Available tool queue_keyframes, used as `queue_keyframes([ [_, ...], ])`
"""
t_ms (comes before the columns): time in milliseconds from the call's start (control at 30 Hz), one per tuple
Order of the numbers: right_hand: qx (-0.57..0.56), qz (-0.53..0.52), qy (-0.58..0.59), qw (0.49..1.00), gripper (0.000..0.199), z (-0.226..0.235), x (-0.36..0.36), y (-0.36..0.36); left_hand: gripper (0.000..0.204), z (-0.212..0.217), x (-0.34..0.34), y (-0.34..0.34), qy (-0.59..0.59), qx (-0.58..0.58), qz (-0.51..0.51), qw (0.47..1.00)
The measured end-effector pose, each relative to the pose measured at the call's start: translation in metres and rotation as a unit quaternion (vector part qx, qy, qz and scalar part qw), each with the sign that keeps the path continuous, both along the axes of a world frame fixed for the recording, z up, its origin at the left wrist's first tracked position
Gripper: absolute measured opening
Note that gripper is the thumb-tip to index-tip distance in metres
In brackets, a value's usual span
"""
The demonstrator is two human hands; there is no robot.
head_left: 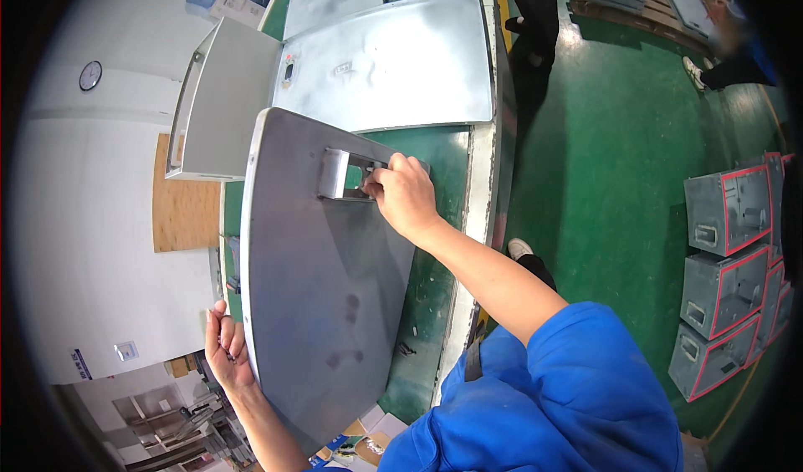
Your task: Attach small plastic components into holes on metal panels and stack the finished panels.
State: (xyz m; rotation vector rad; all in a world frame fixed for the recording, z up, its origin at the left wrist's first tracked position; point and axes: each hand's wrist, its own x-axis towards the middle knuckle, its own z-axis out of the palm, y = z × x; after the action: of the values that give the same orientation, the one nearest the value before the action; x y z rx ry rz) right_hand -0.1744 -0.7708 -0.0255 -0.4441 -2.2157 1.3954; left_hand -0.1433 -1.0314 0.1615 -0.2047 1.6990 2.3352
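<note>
Right hand (406, 194) is up near the middle of the view, fingers curled in tight on the small metal handle bracket (339, 173) that sits on the big grey metal panel (322, 280). Fingertips are tucked together into the bracket's opening, so it's a closed pinch on that piece, not an open palm.

Left hand (226, 346) is down at about 8 o'clock, gripping the panel's long left edge. The fingers wrap over the rim and sit close together, thumb side toward the camera. So both hands are clamped on the same sheet.

The panel itself is a curved-edge sheet, dull grey with a few dark smudges in its lower half. Its long axis runs roughly from 6 o'clock up to 12, with the bracket end pointing away at 12. It lies over the green workbench (443, 158), whose surface shows along its right side.

Containers: at 3 to 4 o'clock there's a stack of grey metal boxes with red edging (726, 263) on the green floor (619, 137), each with a recessed handle on its face. Can't tell what's inside, they're shut.

Beyond the held panel, at 12 o'clock, a second similar panel (393, 66) lies flat on the bench, and a lighter grey boxy part (222, 108) sits at 11 o'clock beside it.
</note>
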Motion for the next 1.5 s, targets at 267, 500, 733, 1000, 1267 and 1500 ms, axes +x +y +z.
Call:
queue_keyframes([
  [267,-0.003,0.007,0.018,1.0,0.009,0.0,0.003,0.01,0.027,0.007,0.006,0.011,-0.01,-0.038,0.009,0.999],
  [500,0.141,0.005,0.081,0.987,0.004,0.001,0.004,0.01,0.028,0.009,0.006,0.011,-0.008,-0.063,0.01,0.998],
  [733,0.068,-0.024,0.24,0.968,0.005,0.094,0.033,0.011,0.029,0.018,0.016,0.019,0.016,-0.101,0.022,0.995],
  [1000,0.127,0.398,0.185,0.889,0.021,0.193,0.021,-0.124,0.014,0.02,0.022,0.049,0.047,-0.116,0.152,0.98],
  [1267,0.234,0.552,0.038,0.8,0.018,0.237,0.008,-0.131,0.012,0.002,0.019,0.004,0.107,-0.189,0.08,0.973],
  [1500,0.057,0.543,0.146,0.825,0.011,0.206,-0.001,-0.121,0.01,0.005,0.012,0.026,0.11,-0.198,0.129,0.965],
])
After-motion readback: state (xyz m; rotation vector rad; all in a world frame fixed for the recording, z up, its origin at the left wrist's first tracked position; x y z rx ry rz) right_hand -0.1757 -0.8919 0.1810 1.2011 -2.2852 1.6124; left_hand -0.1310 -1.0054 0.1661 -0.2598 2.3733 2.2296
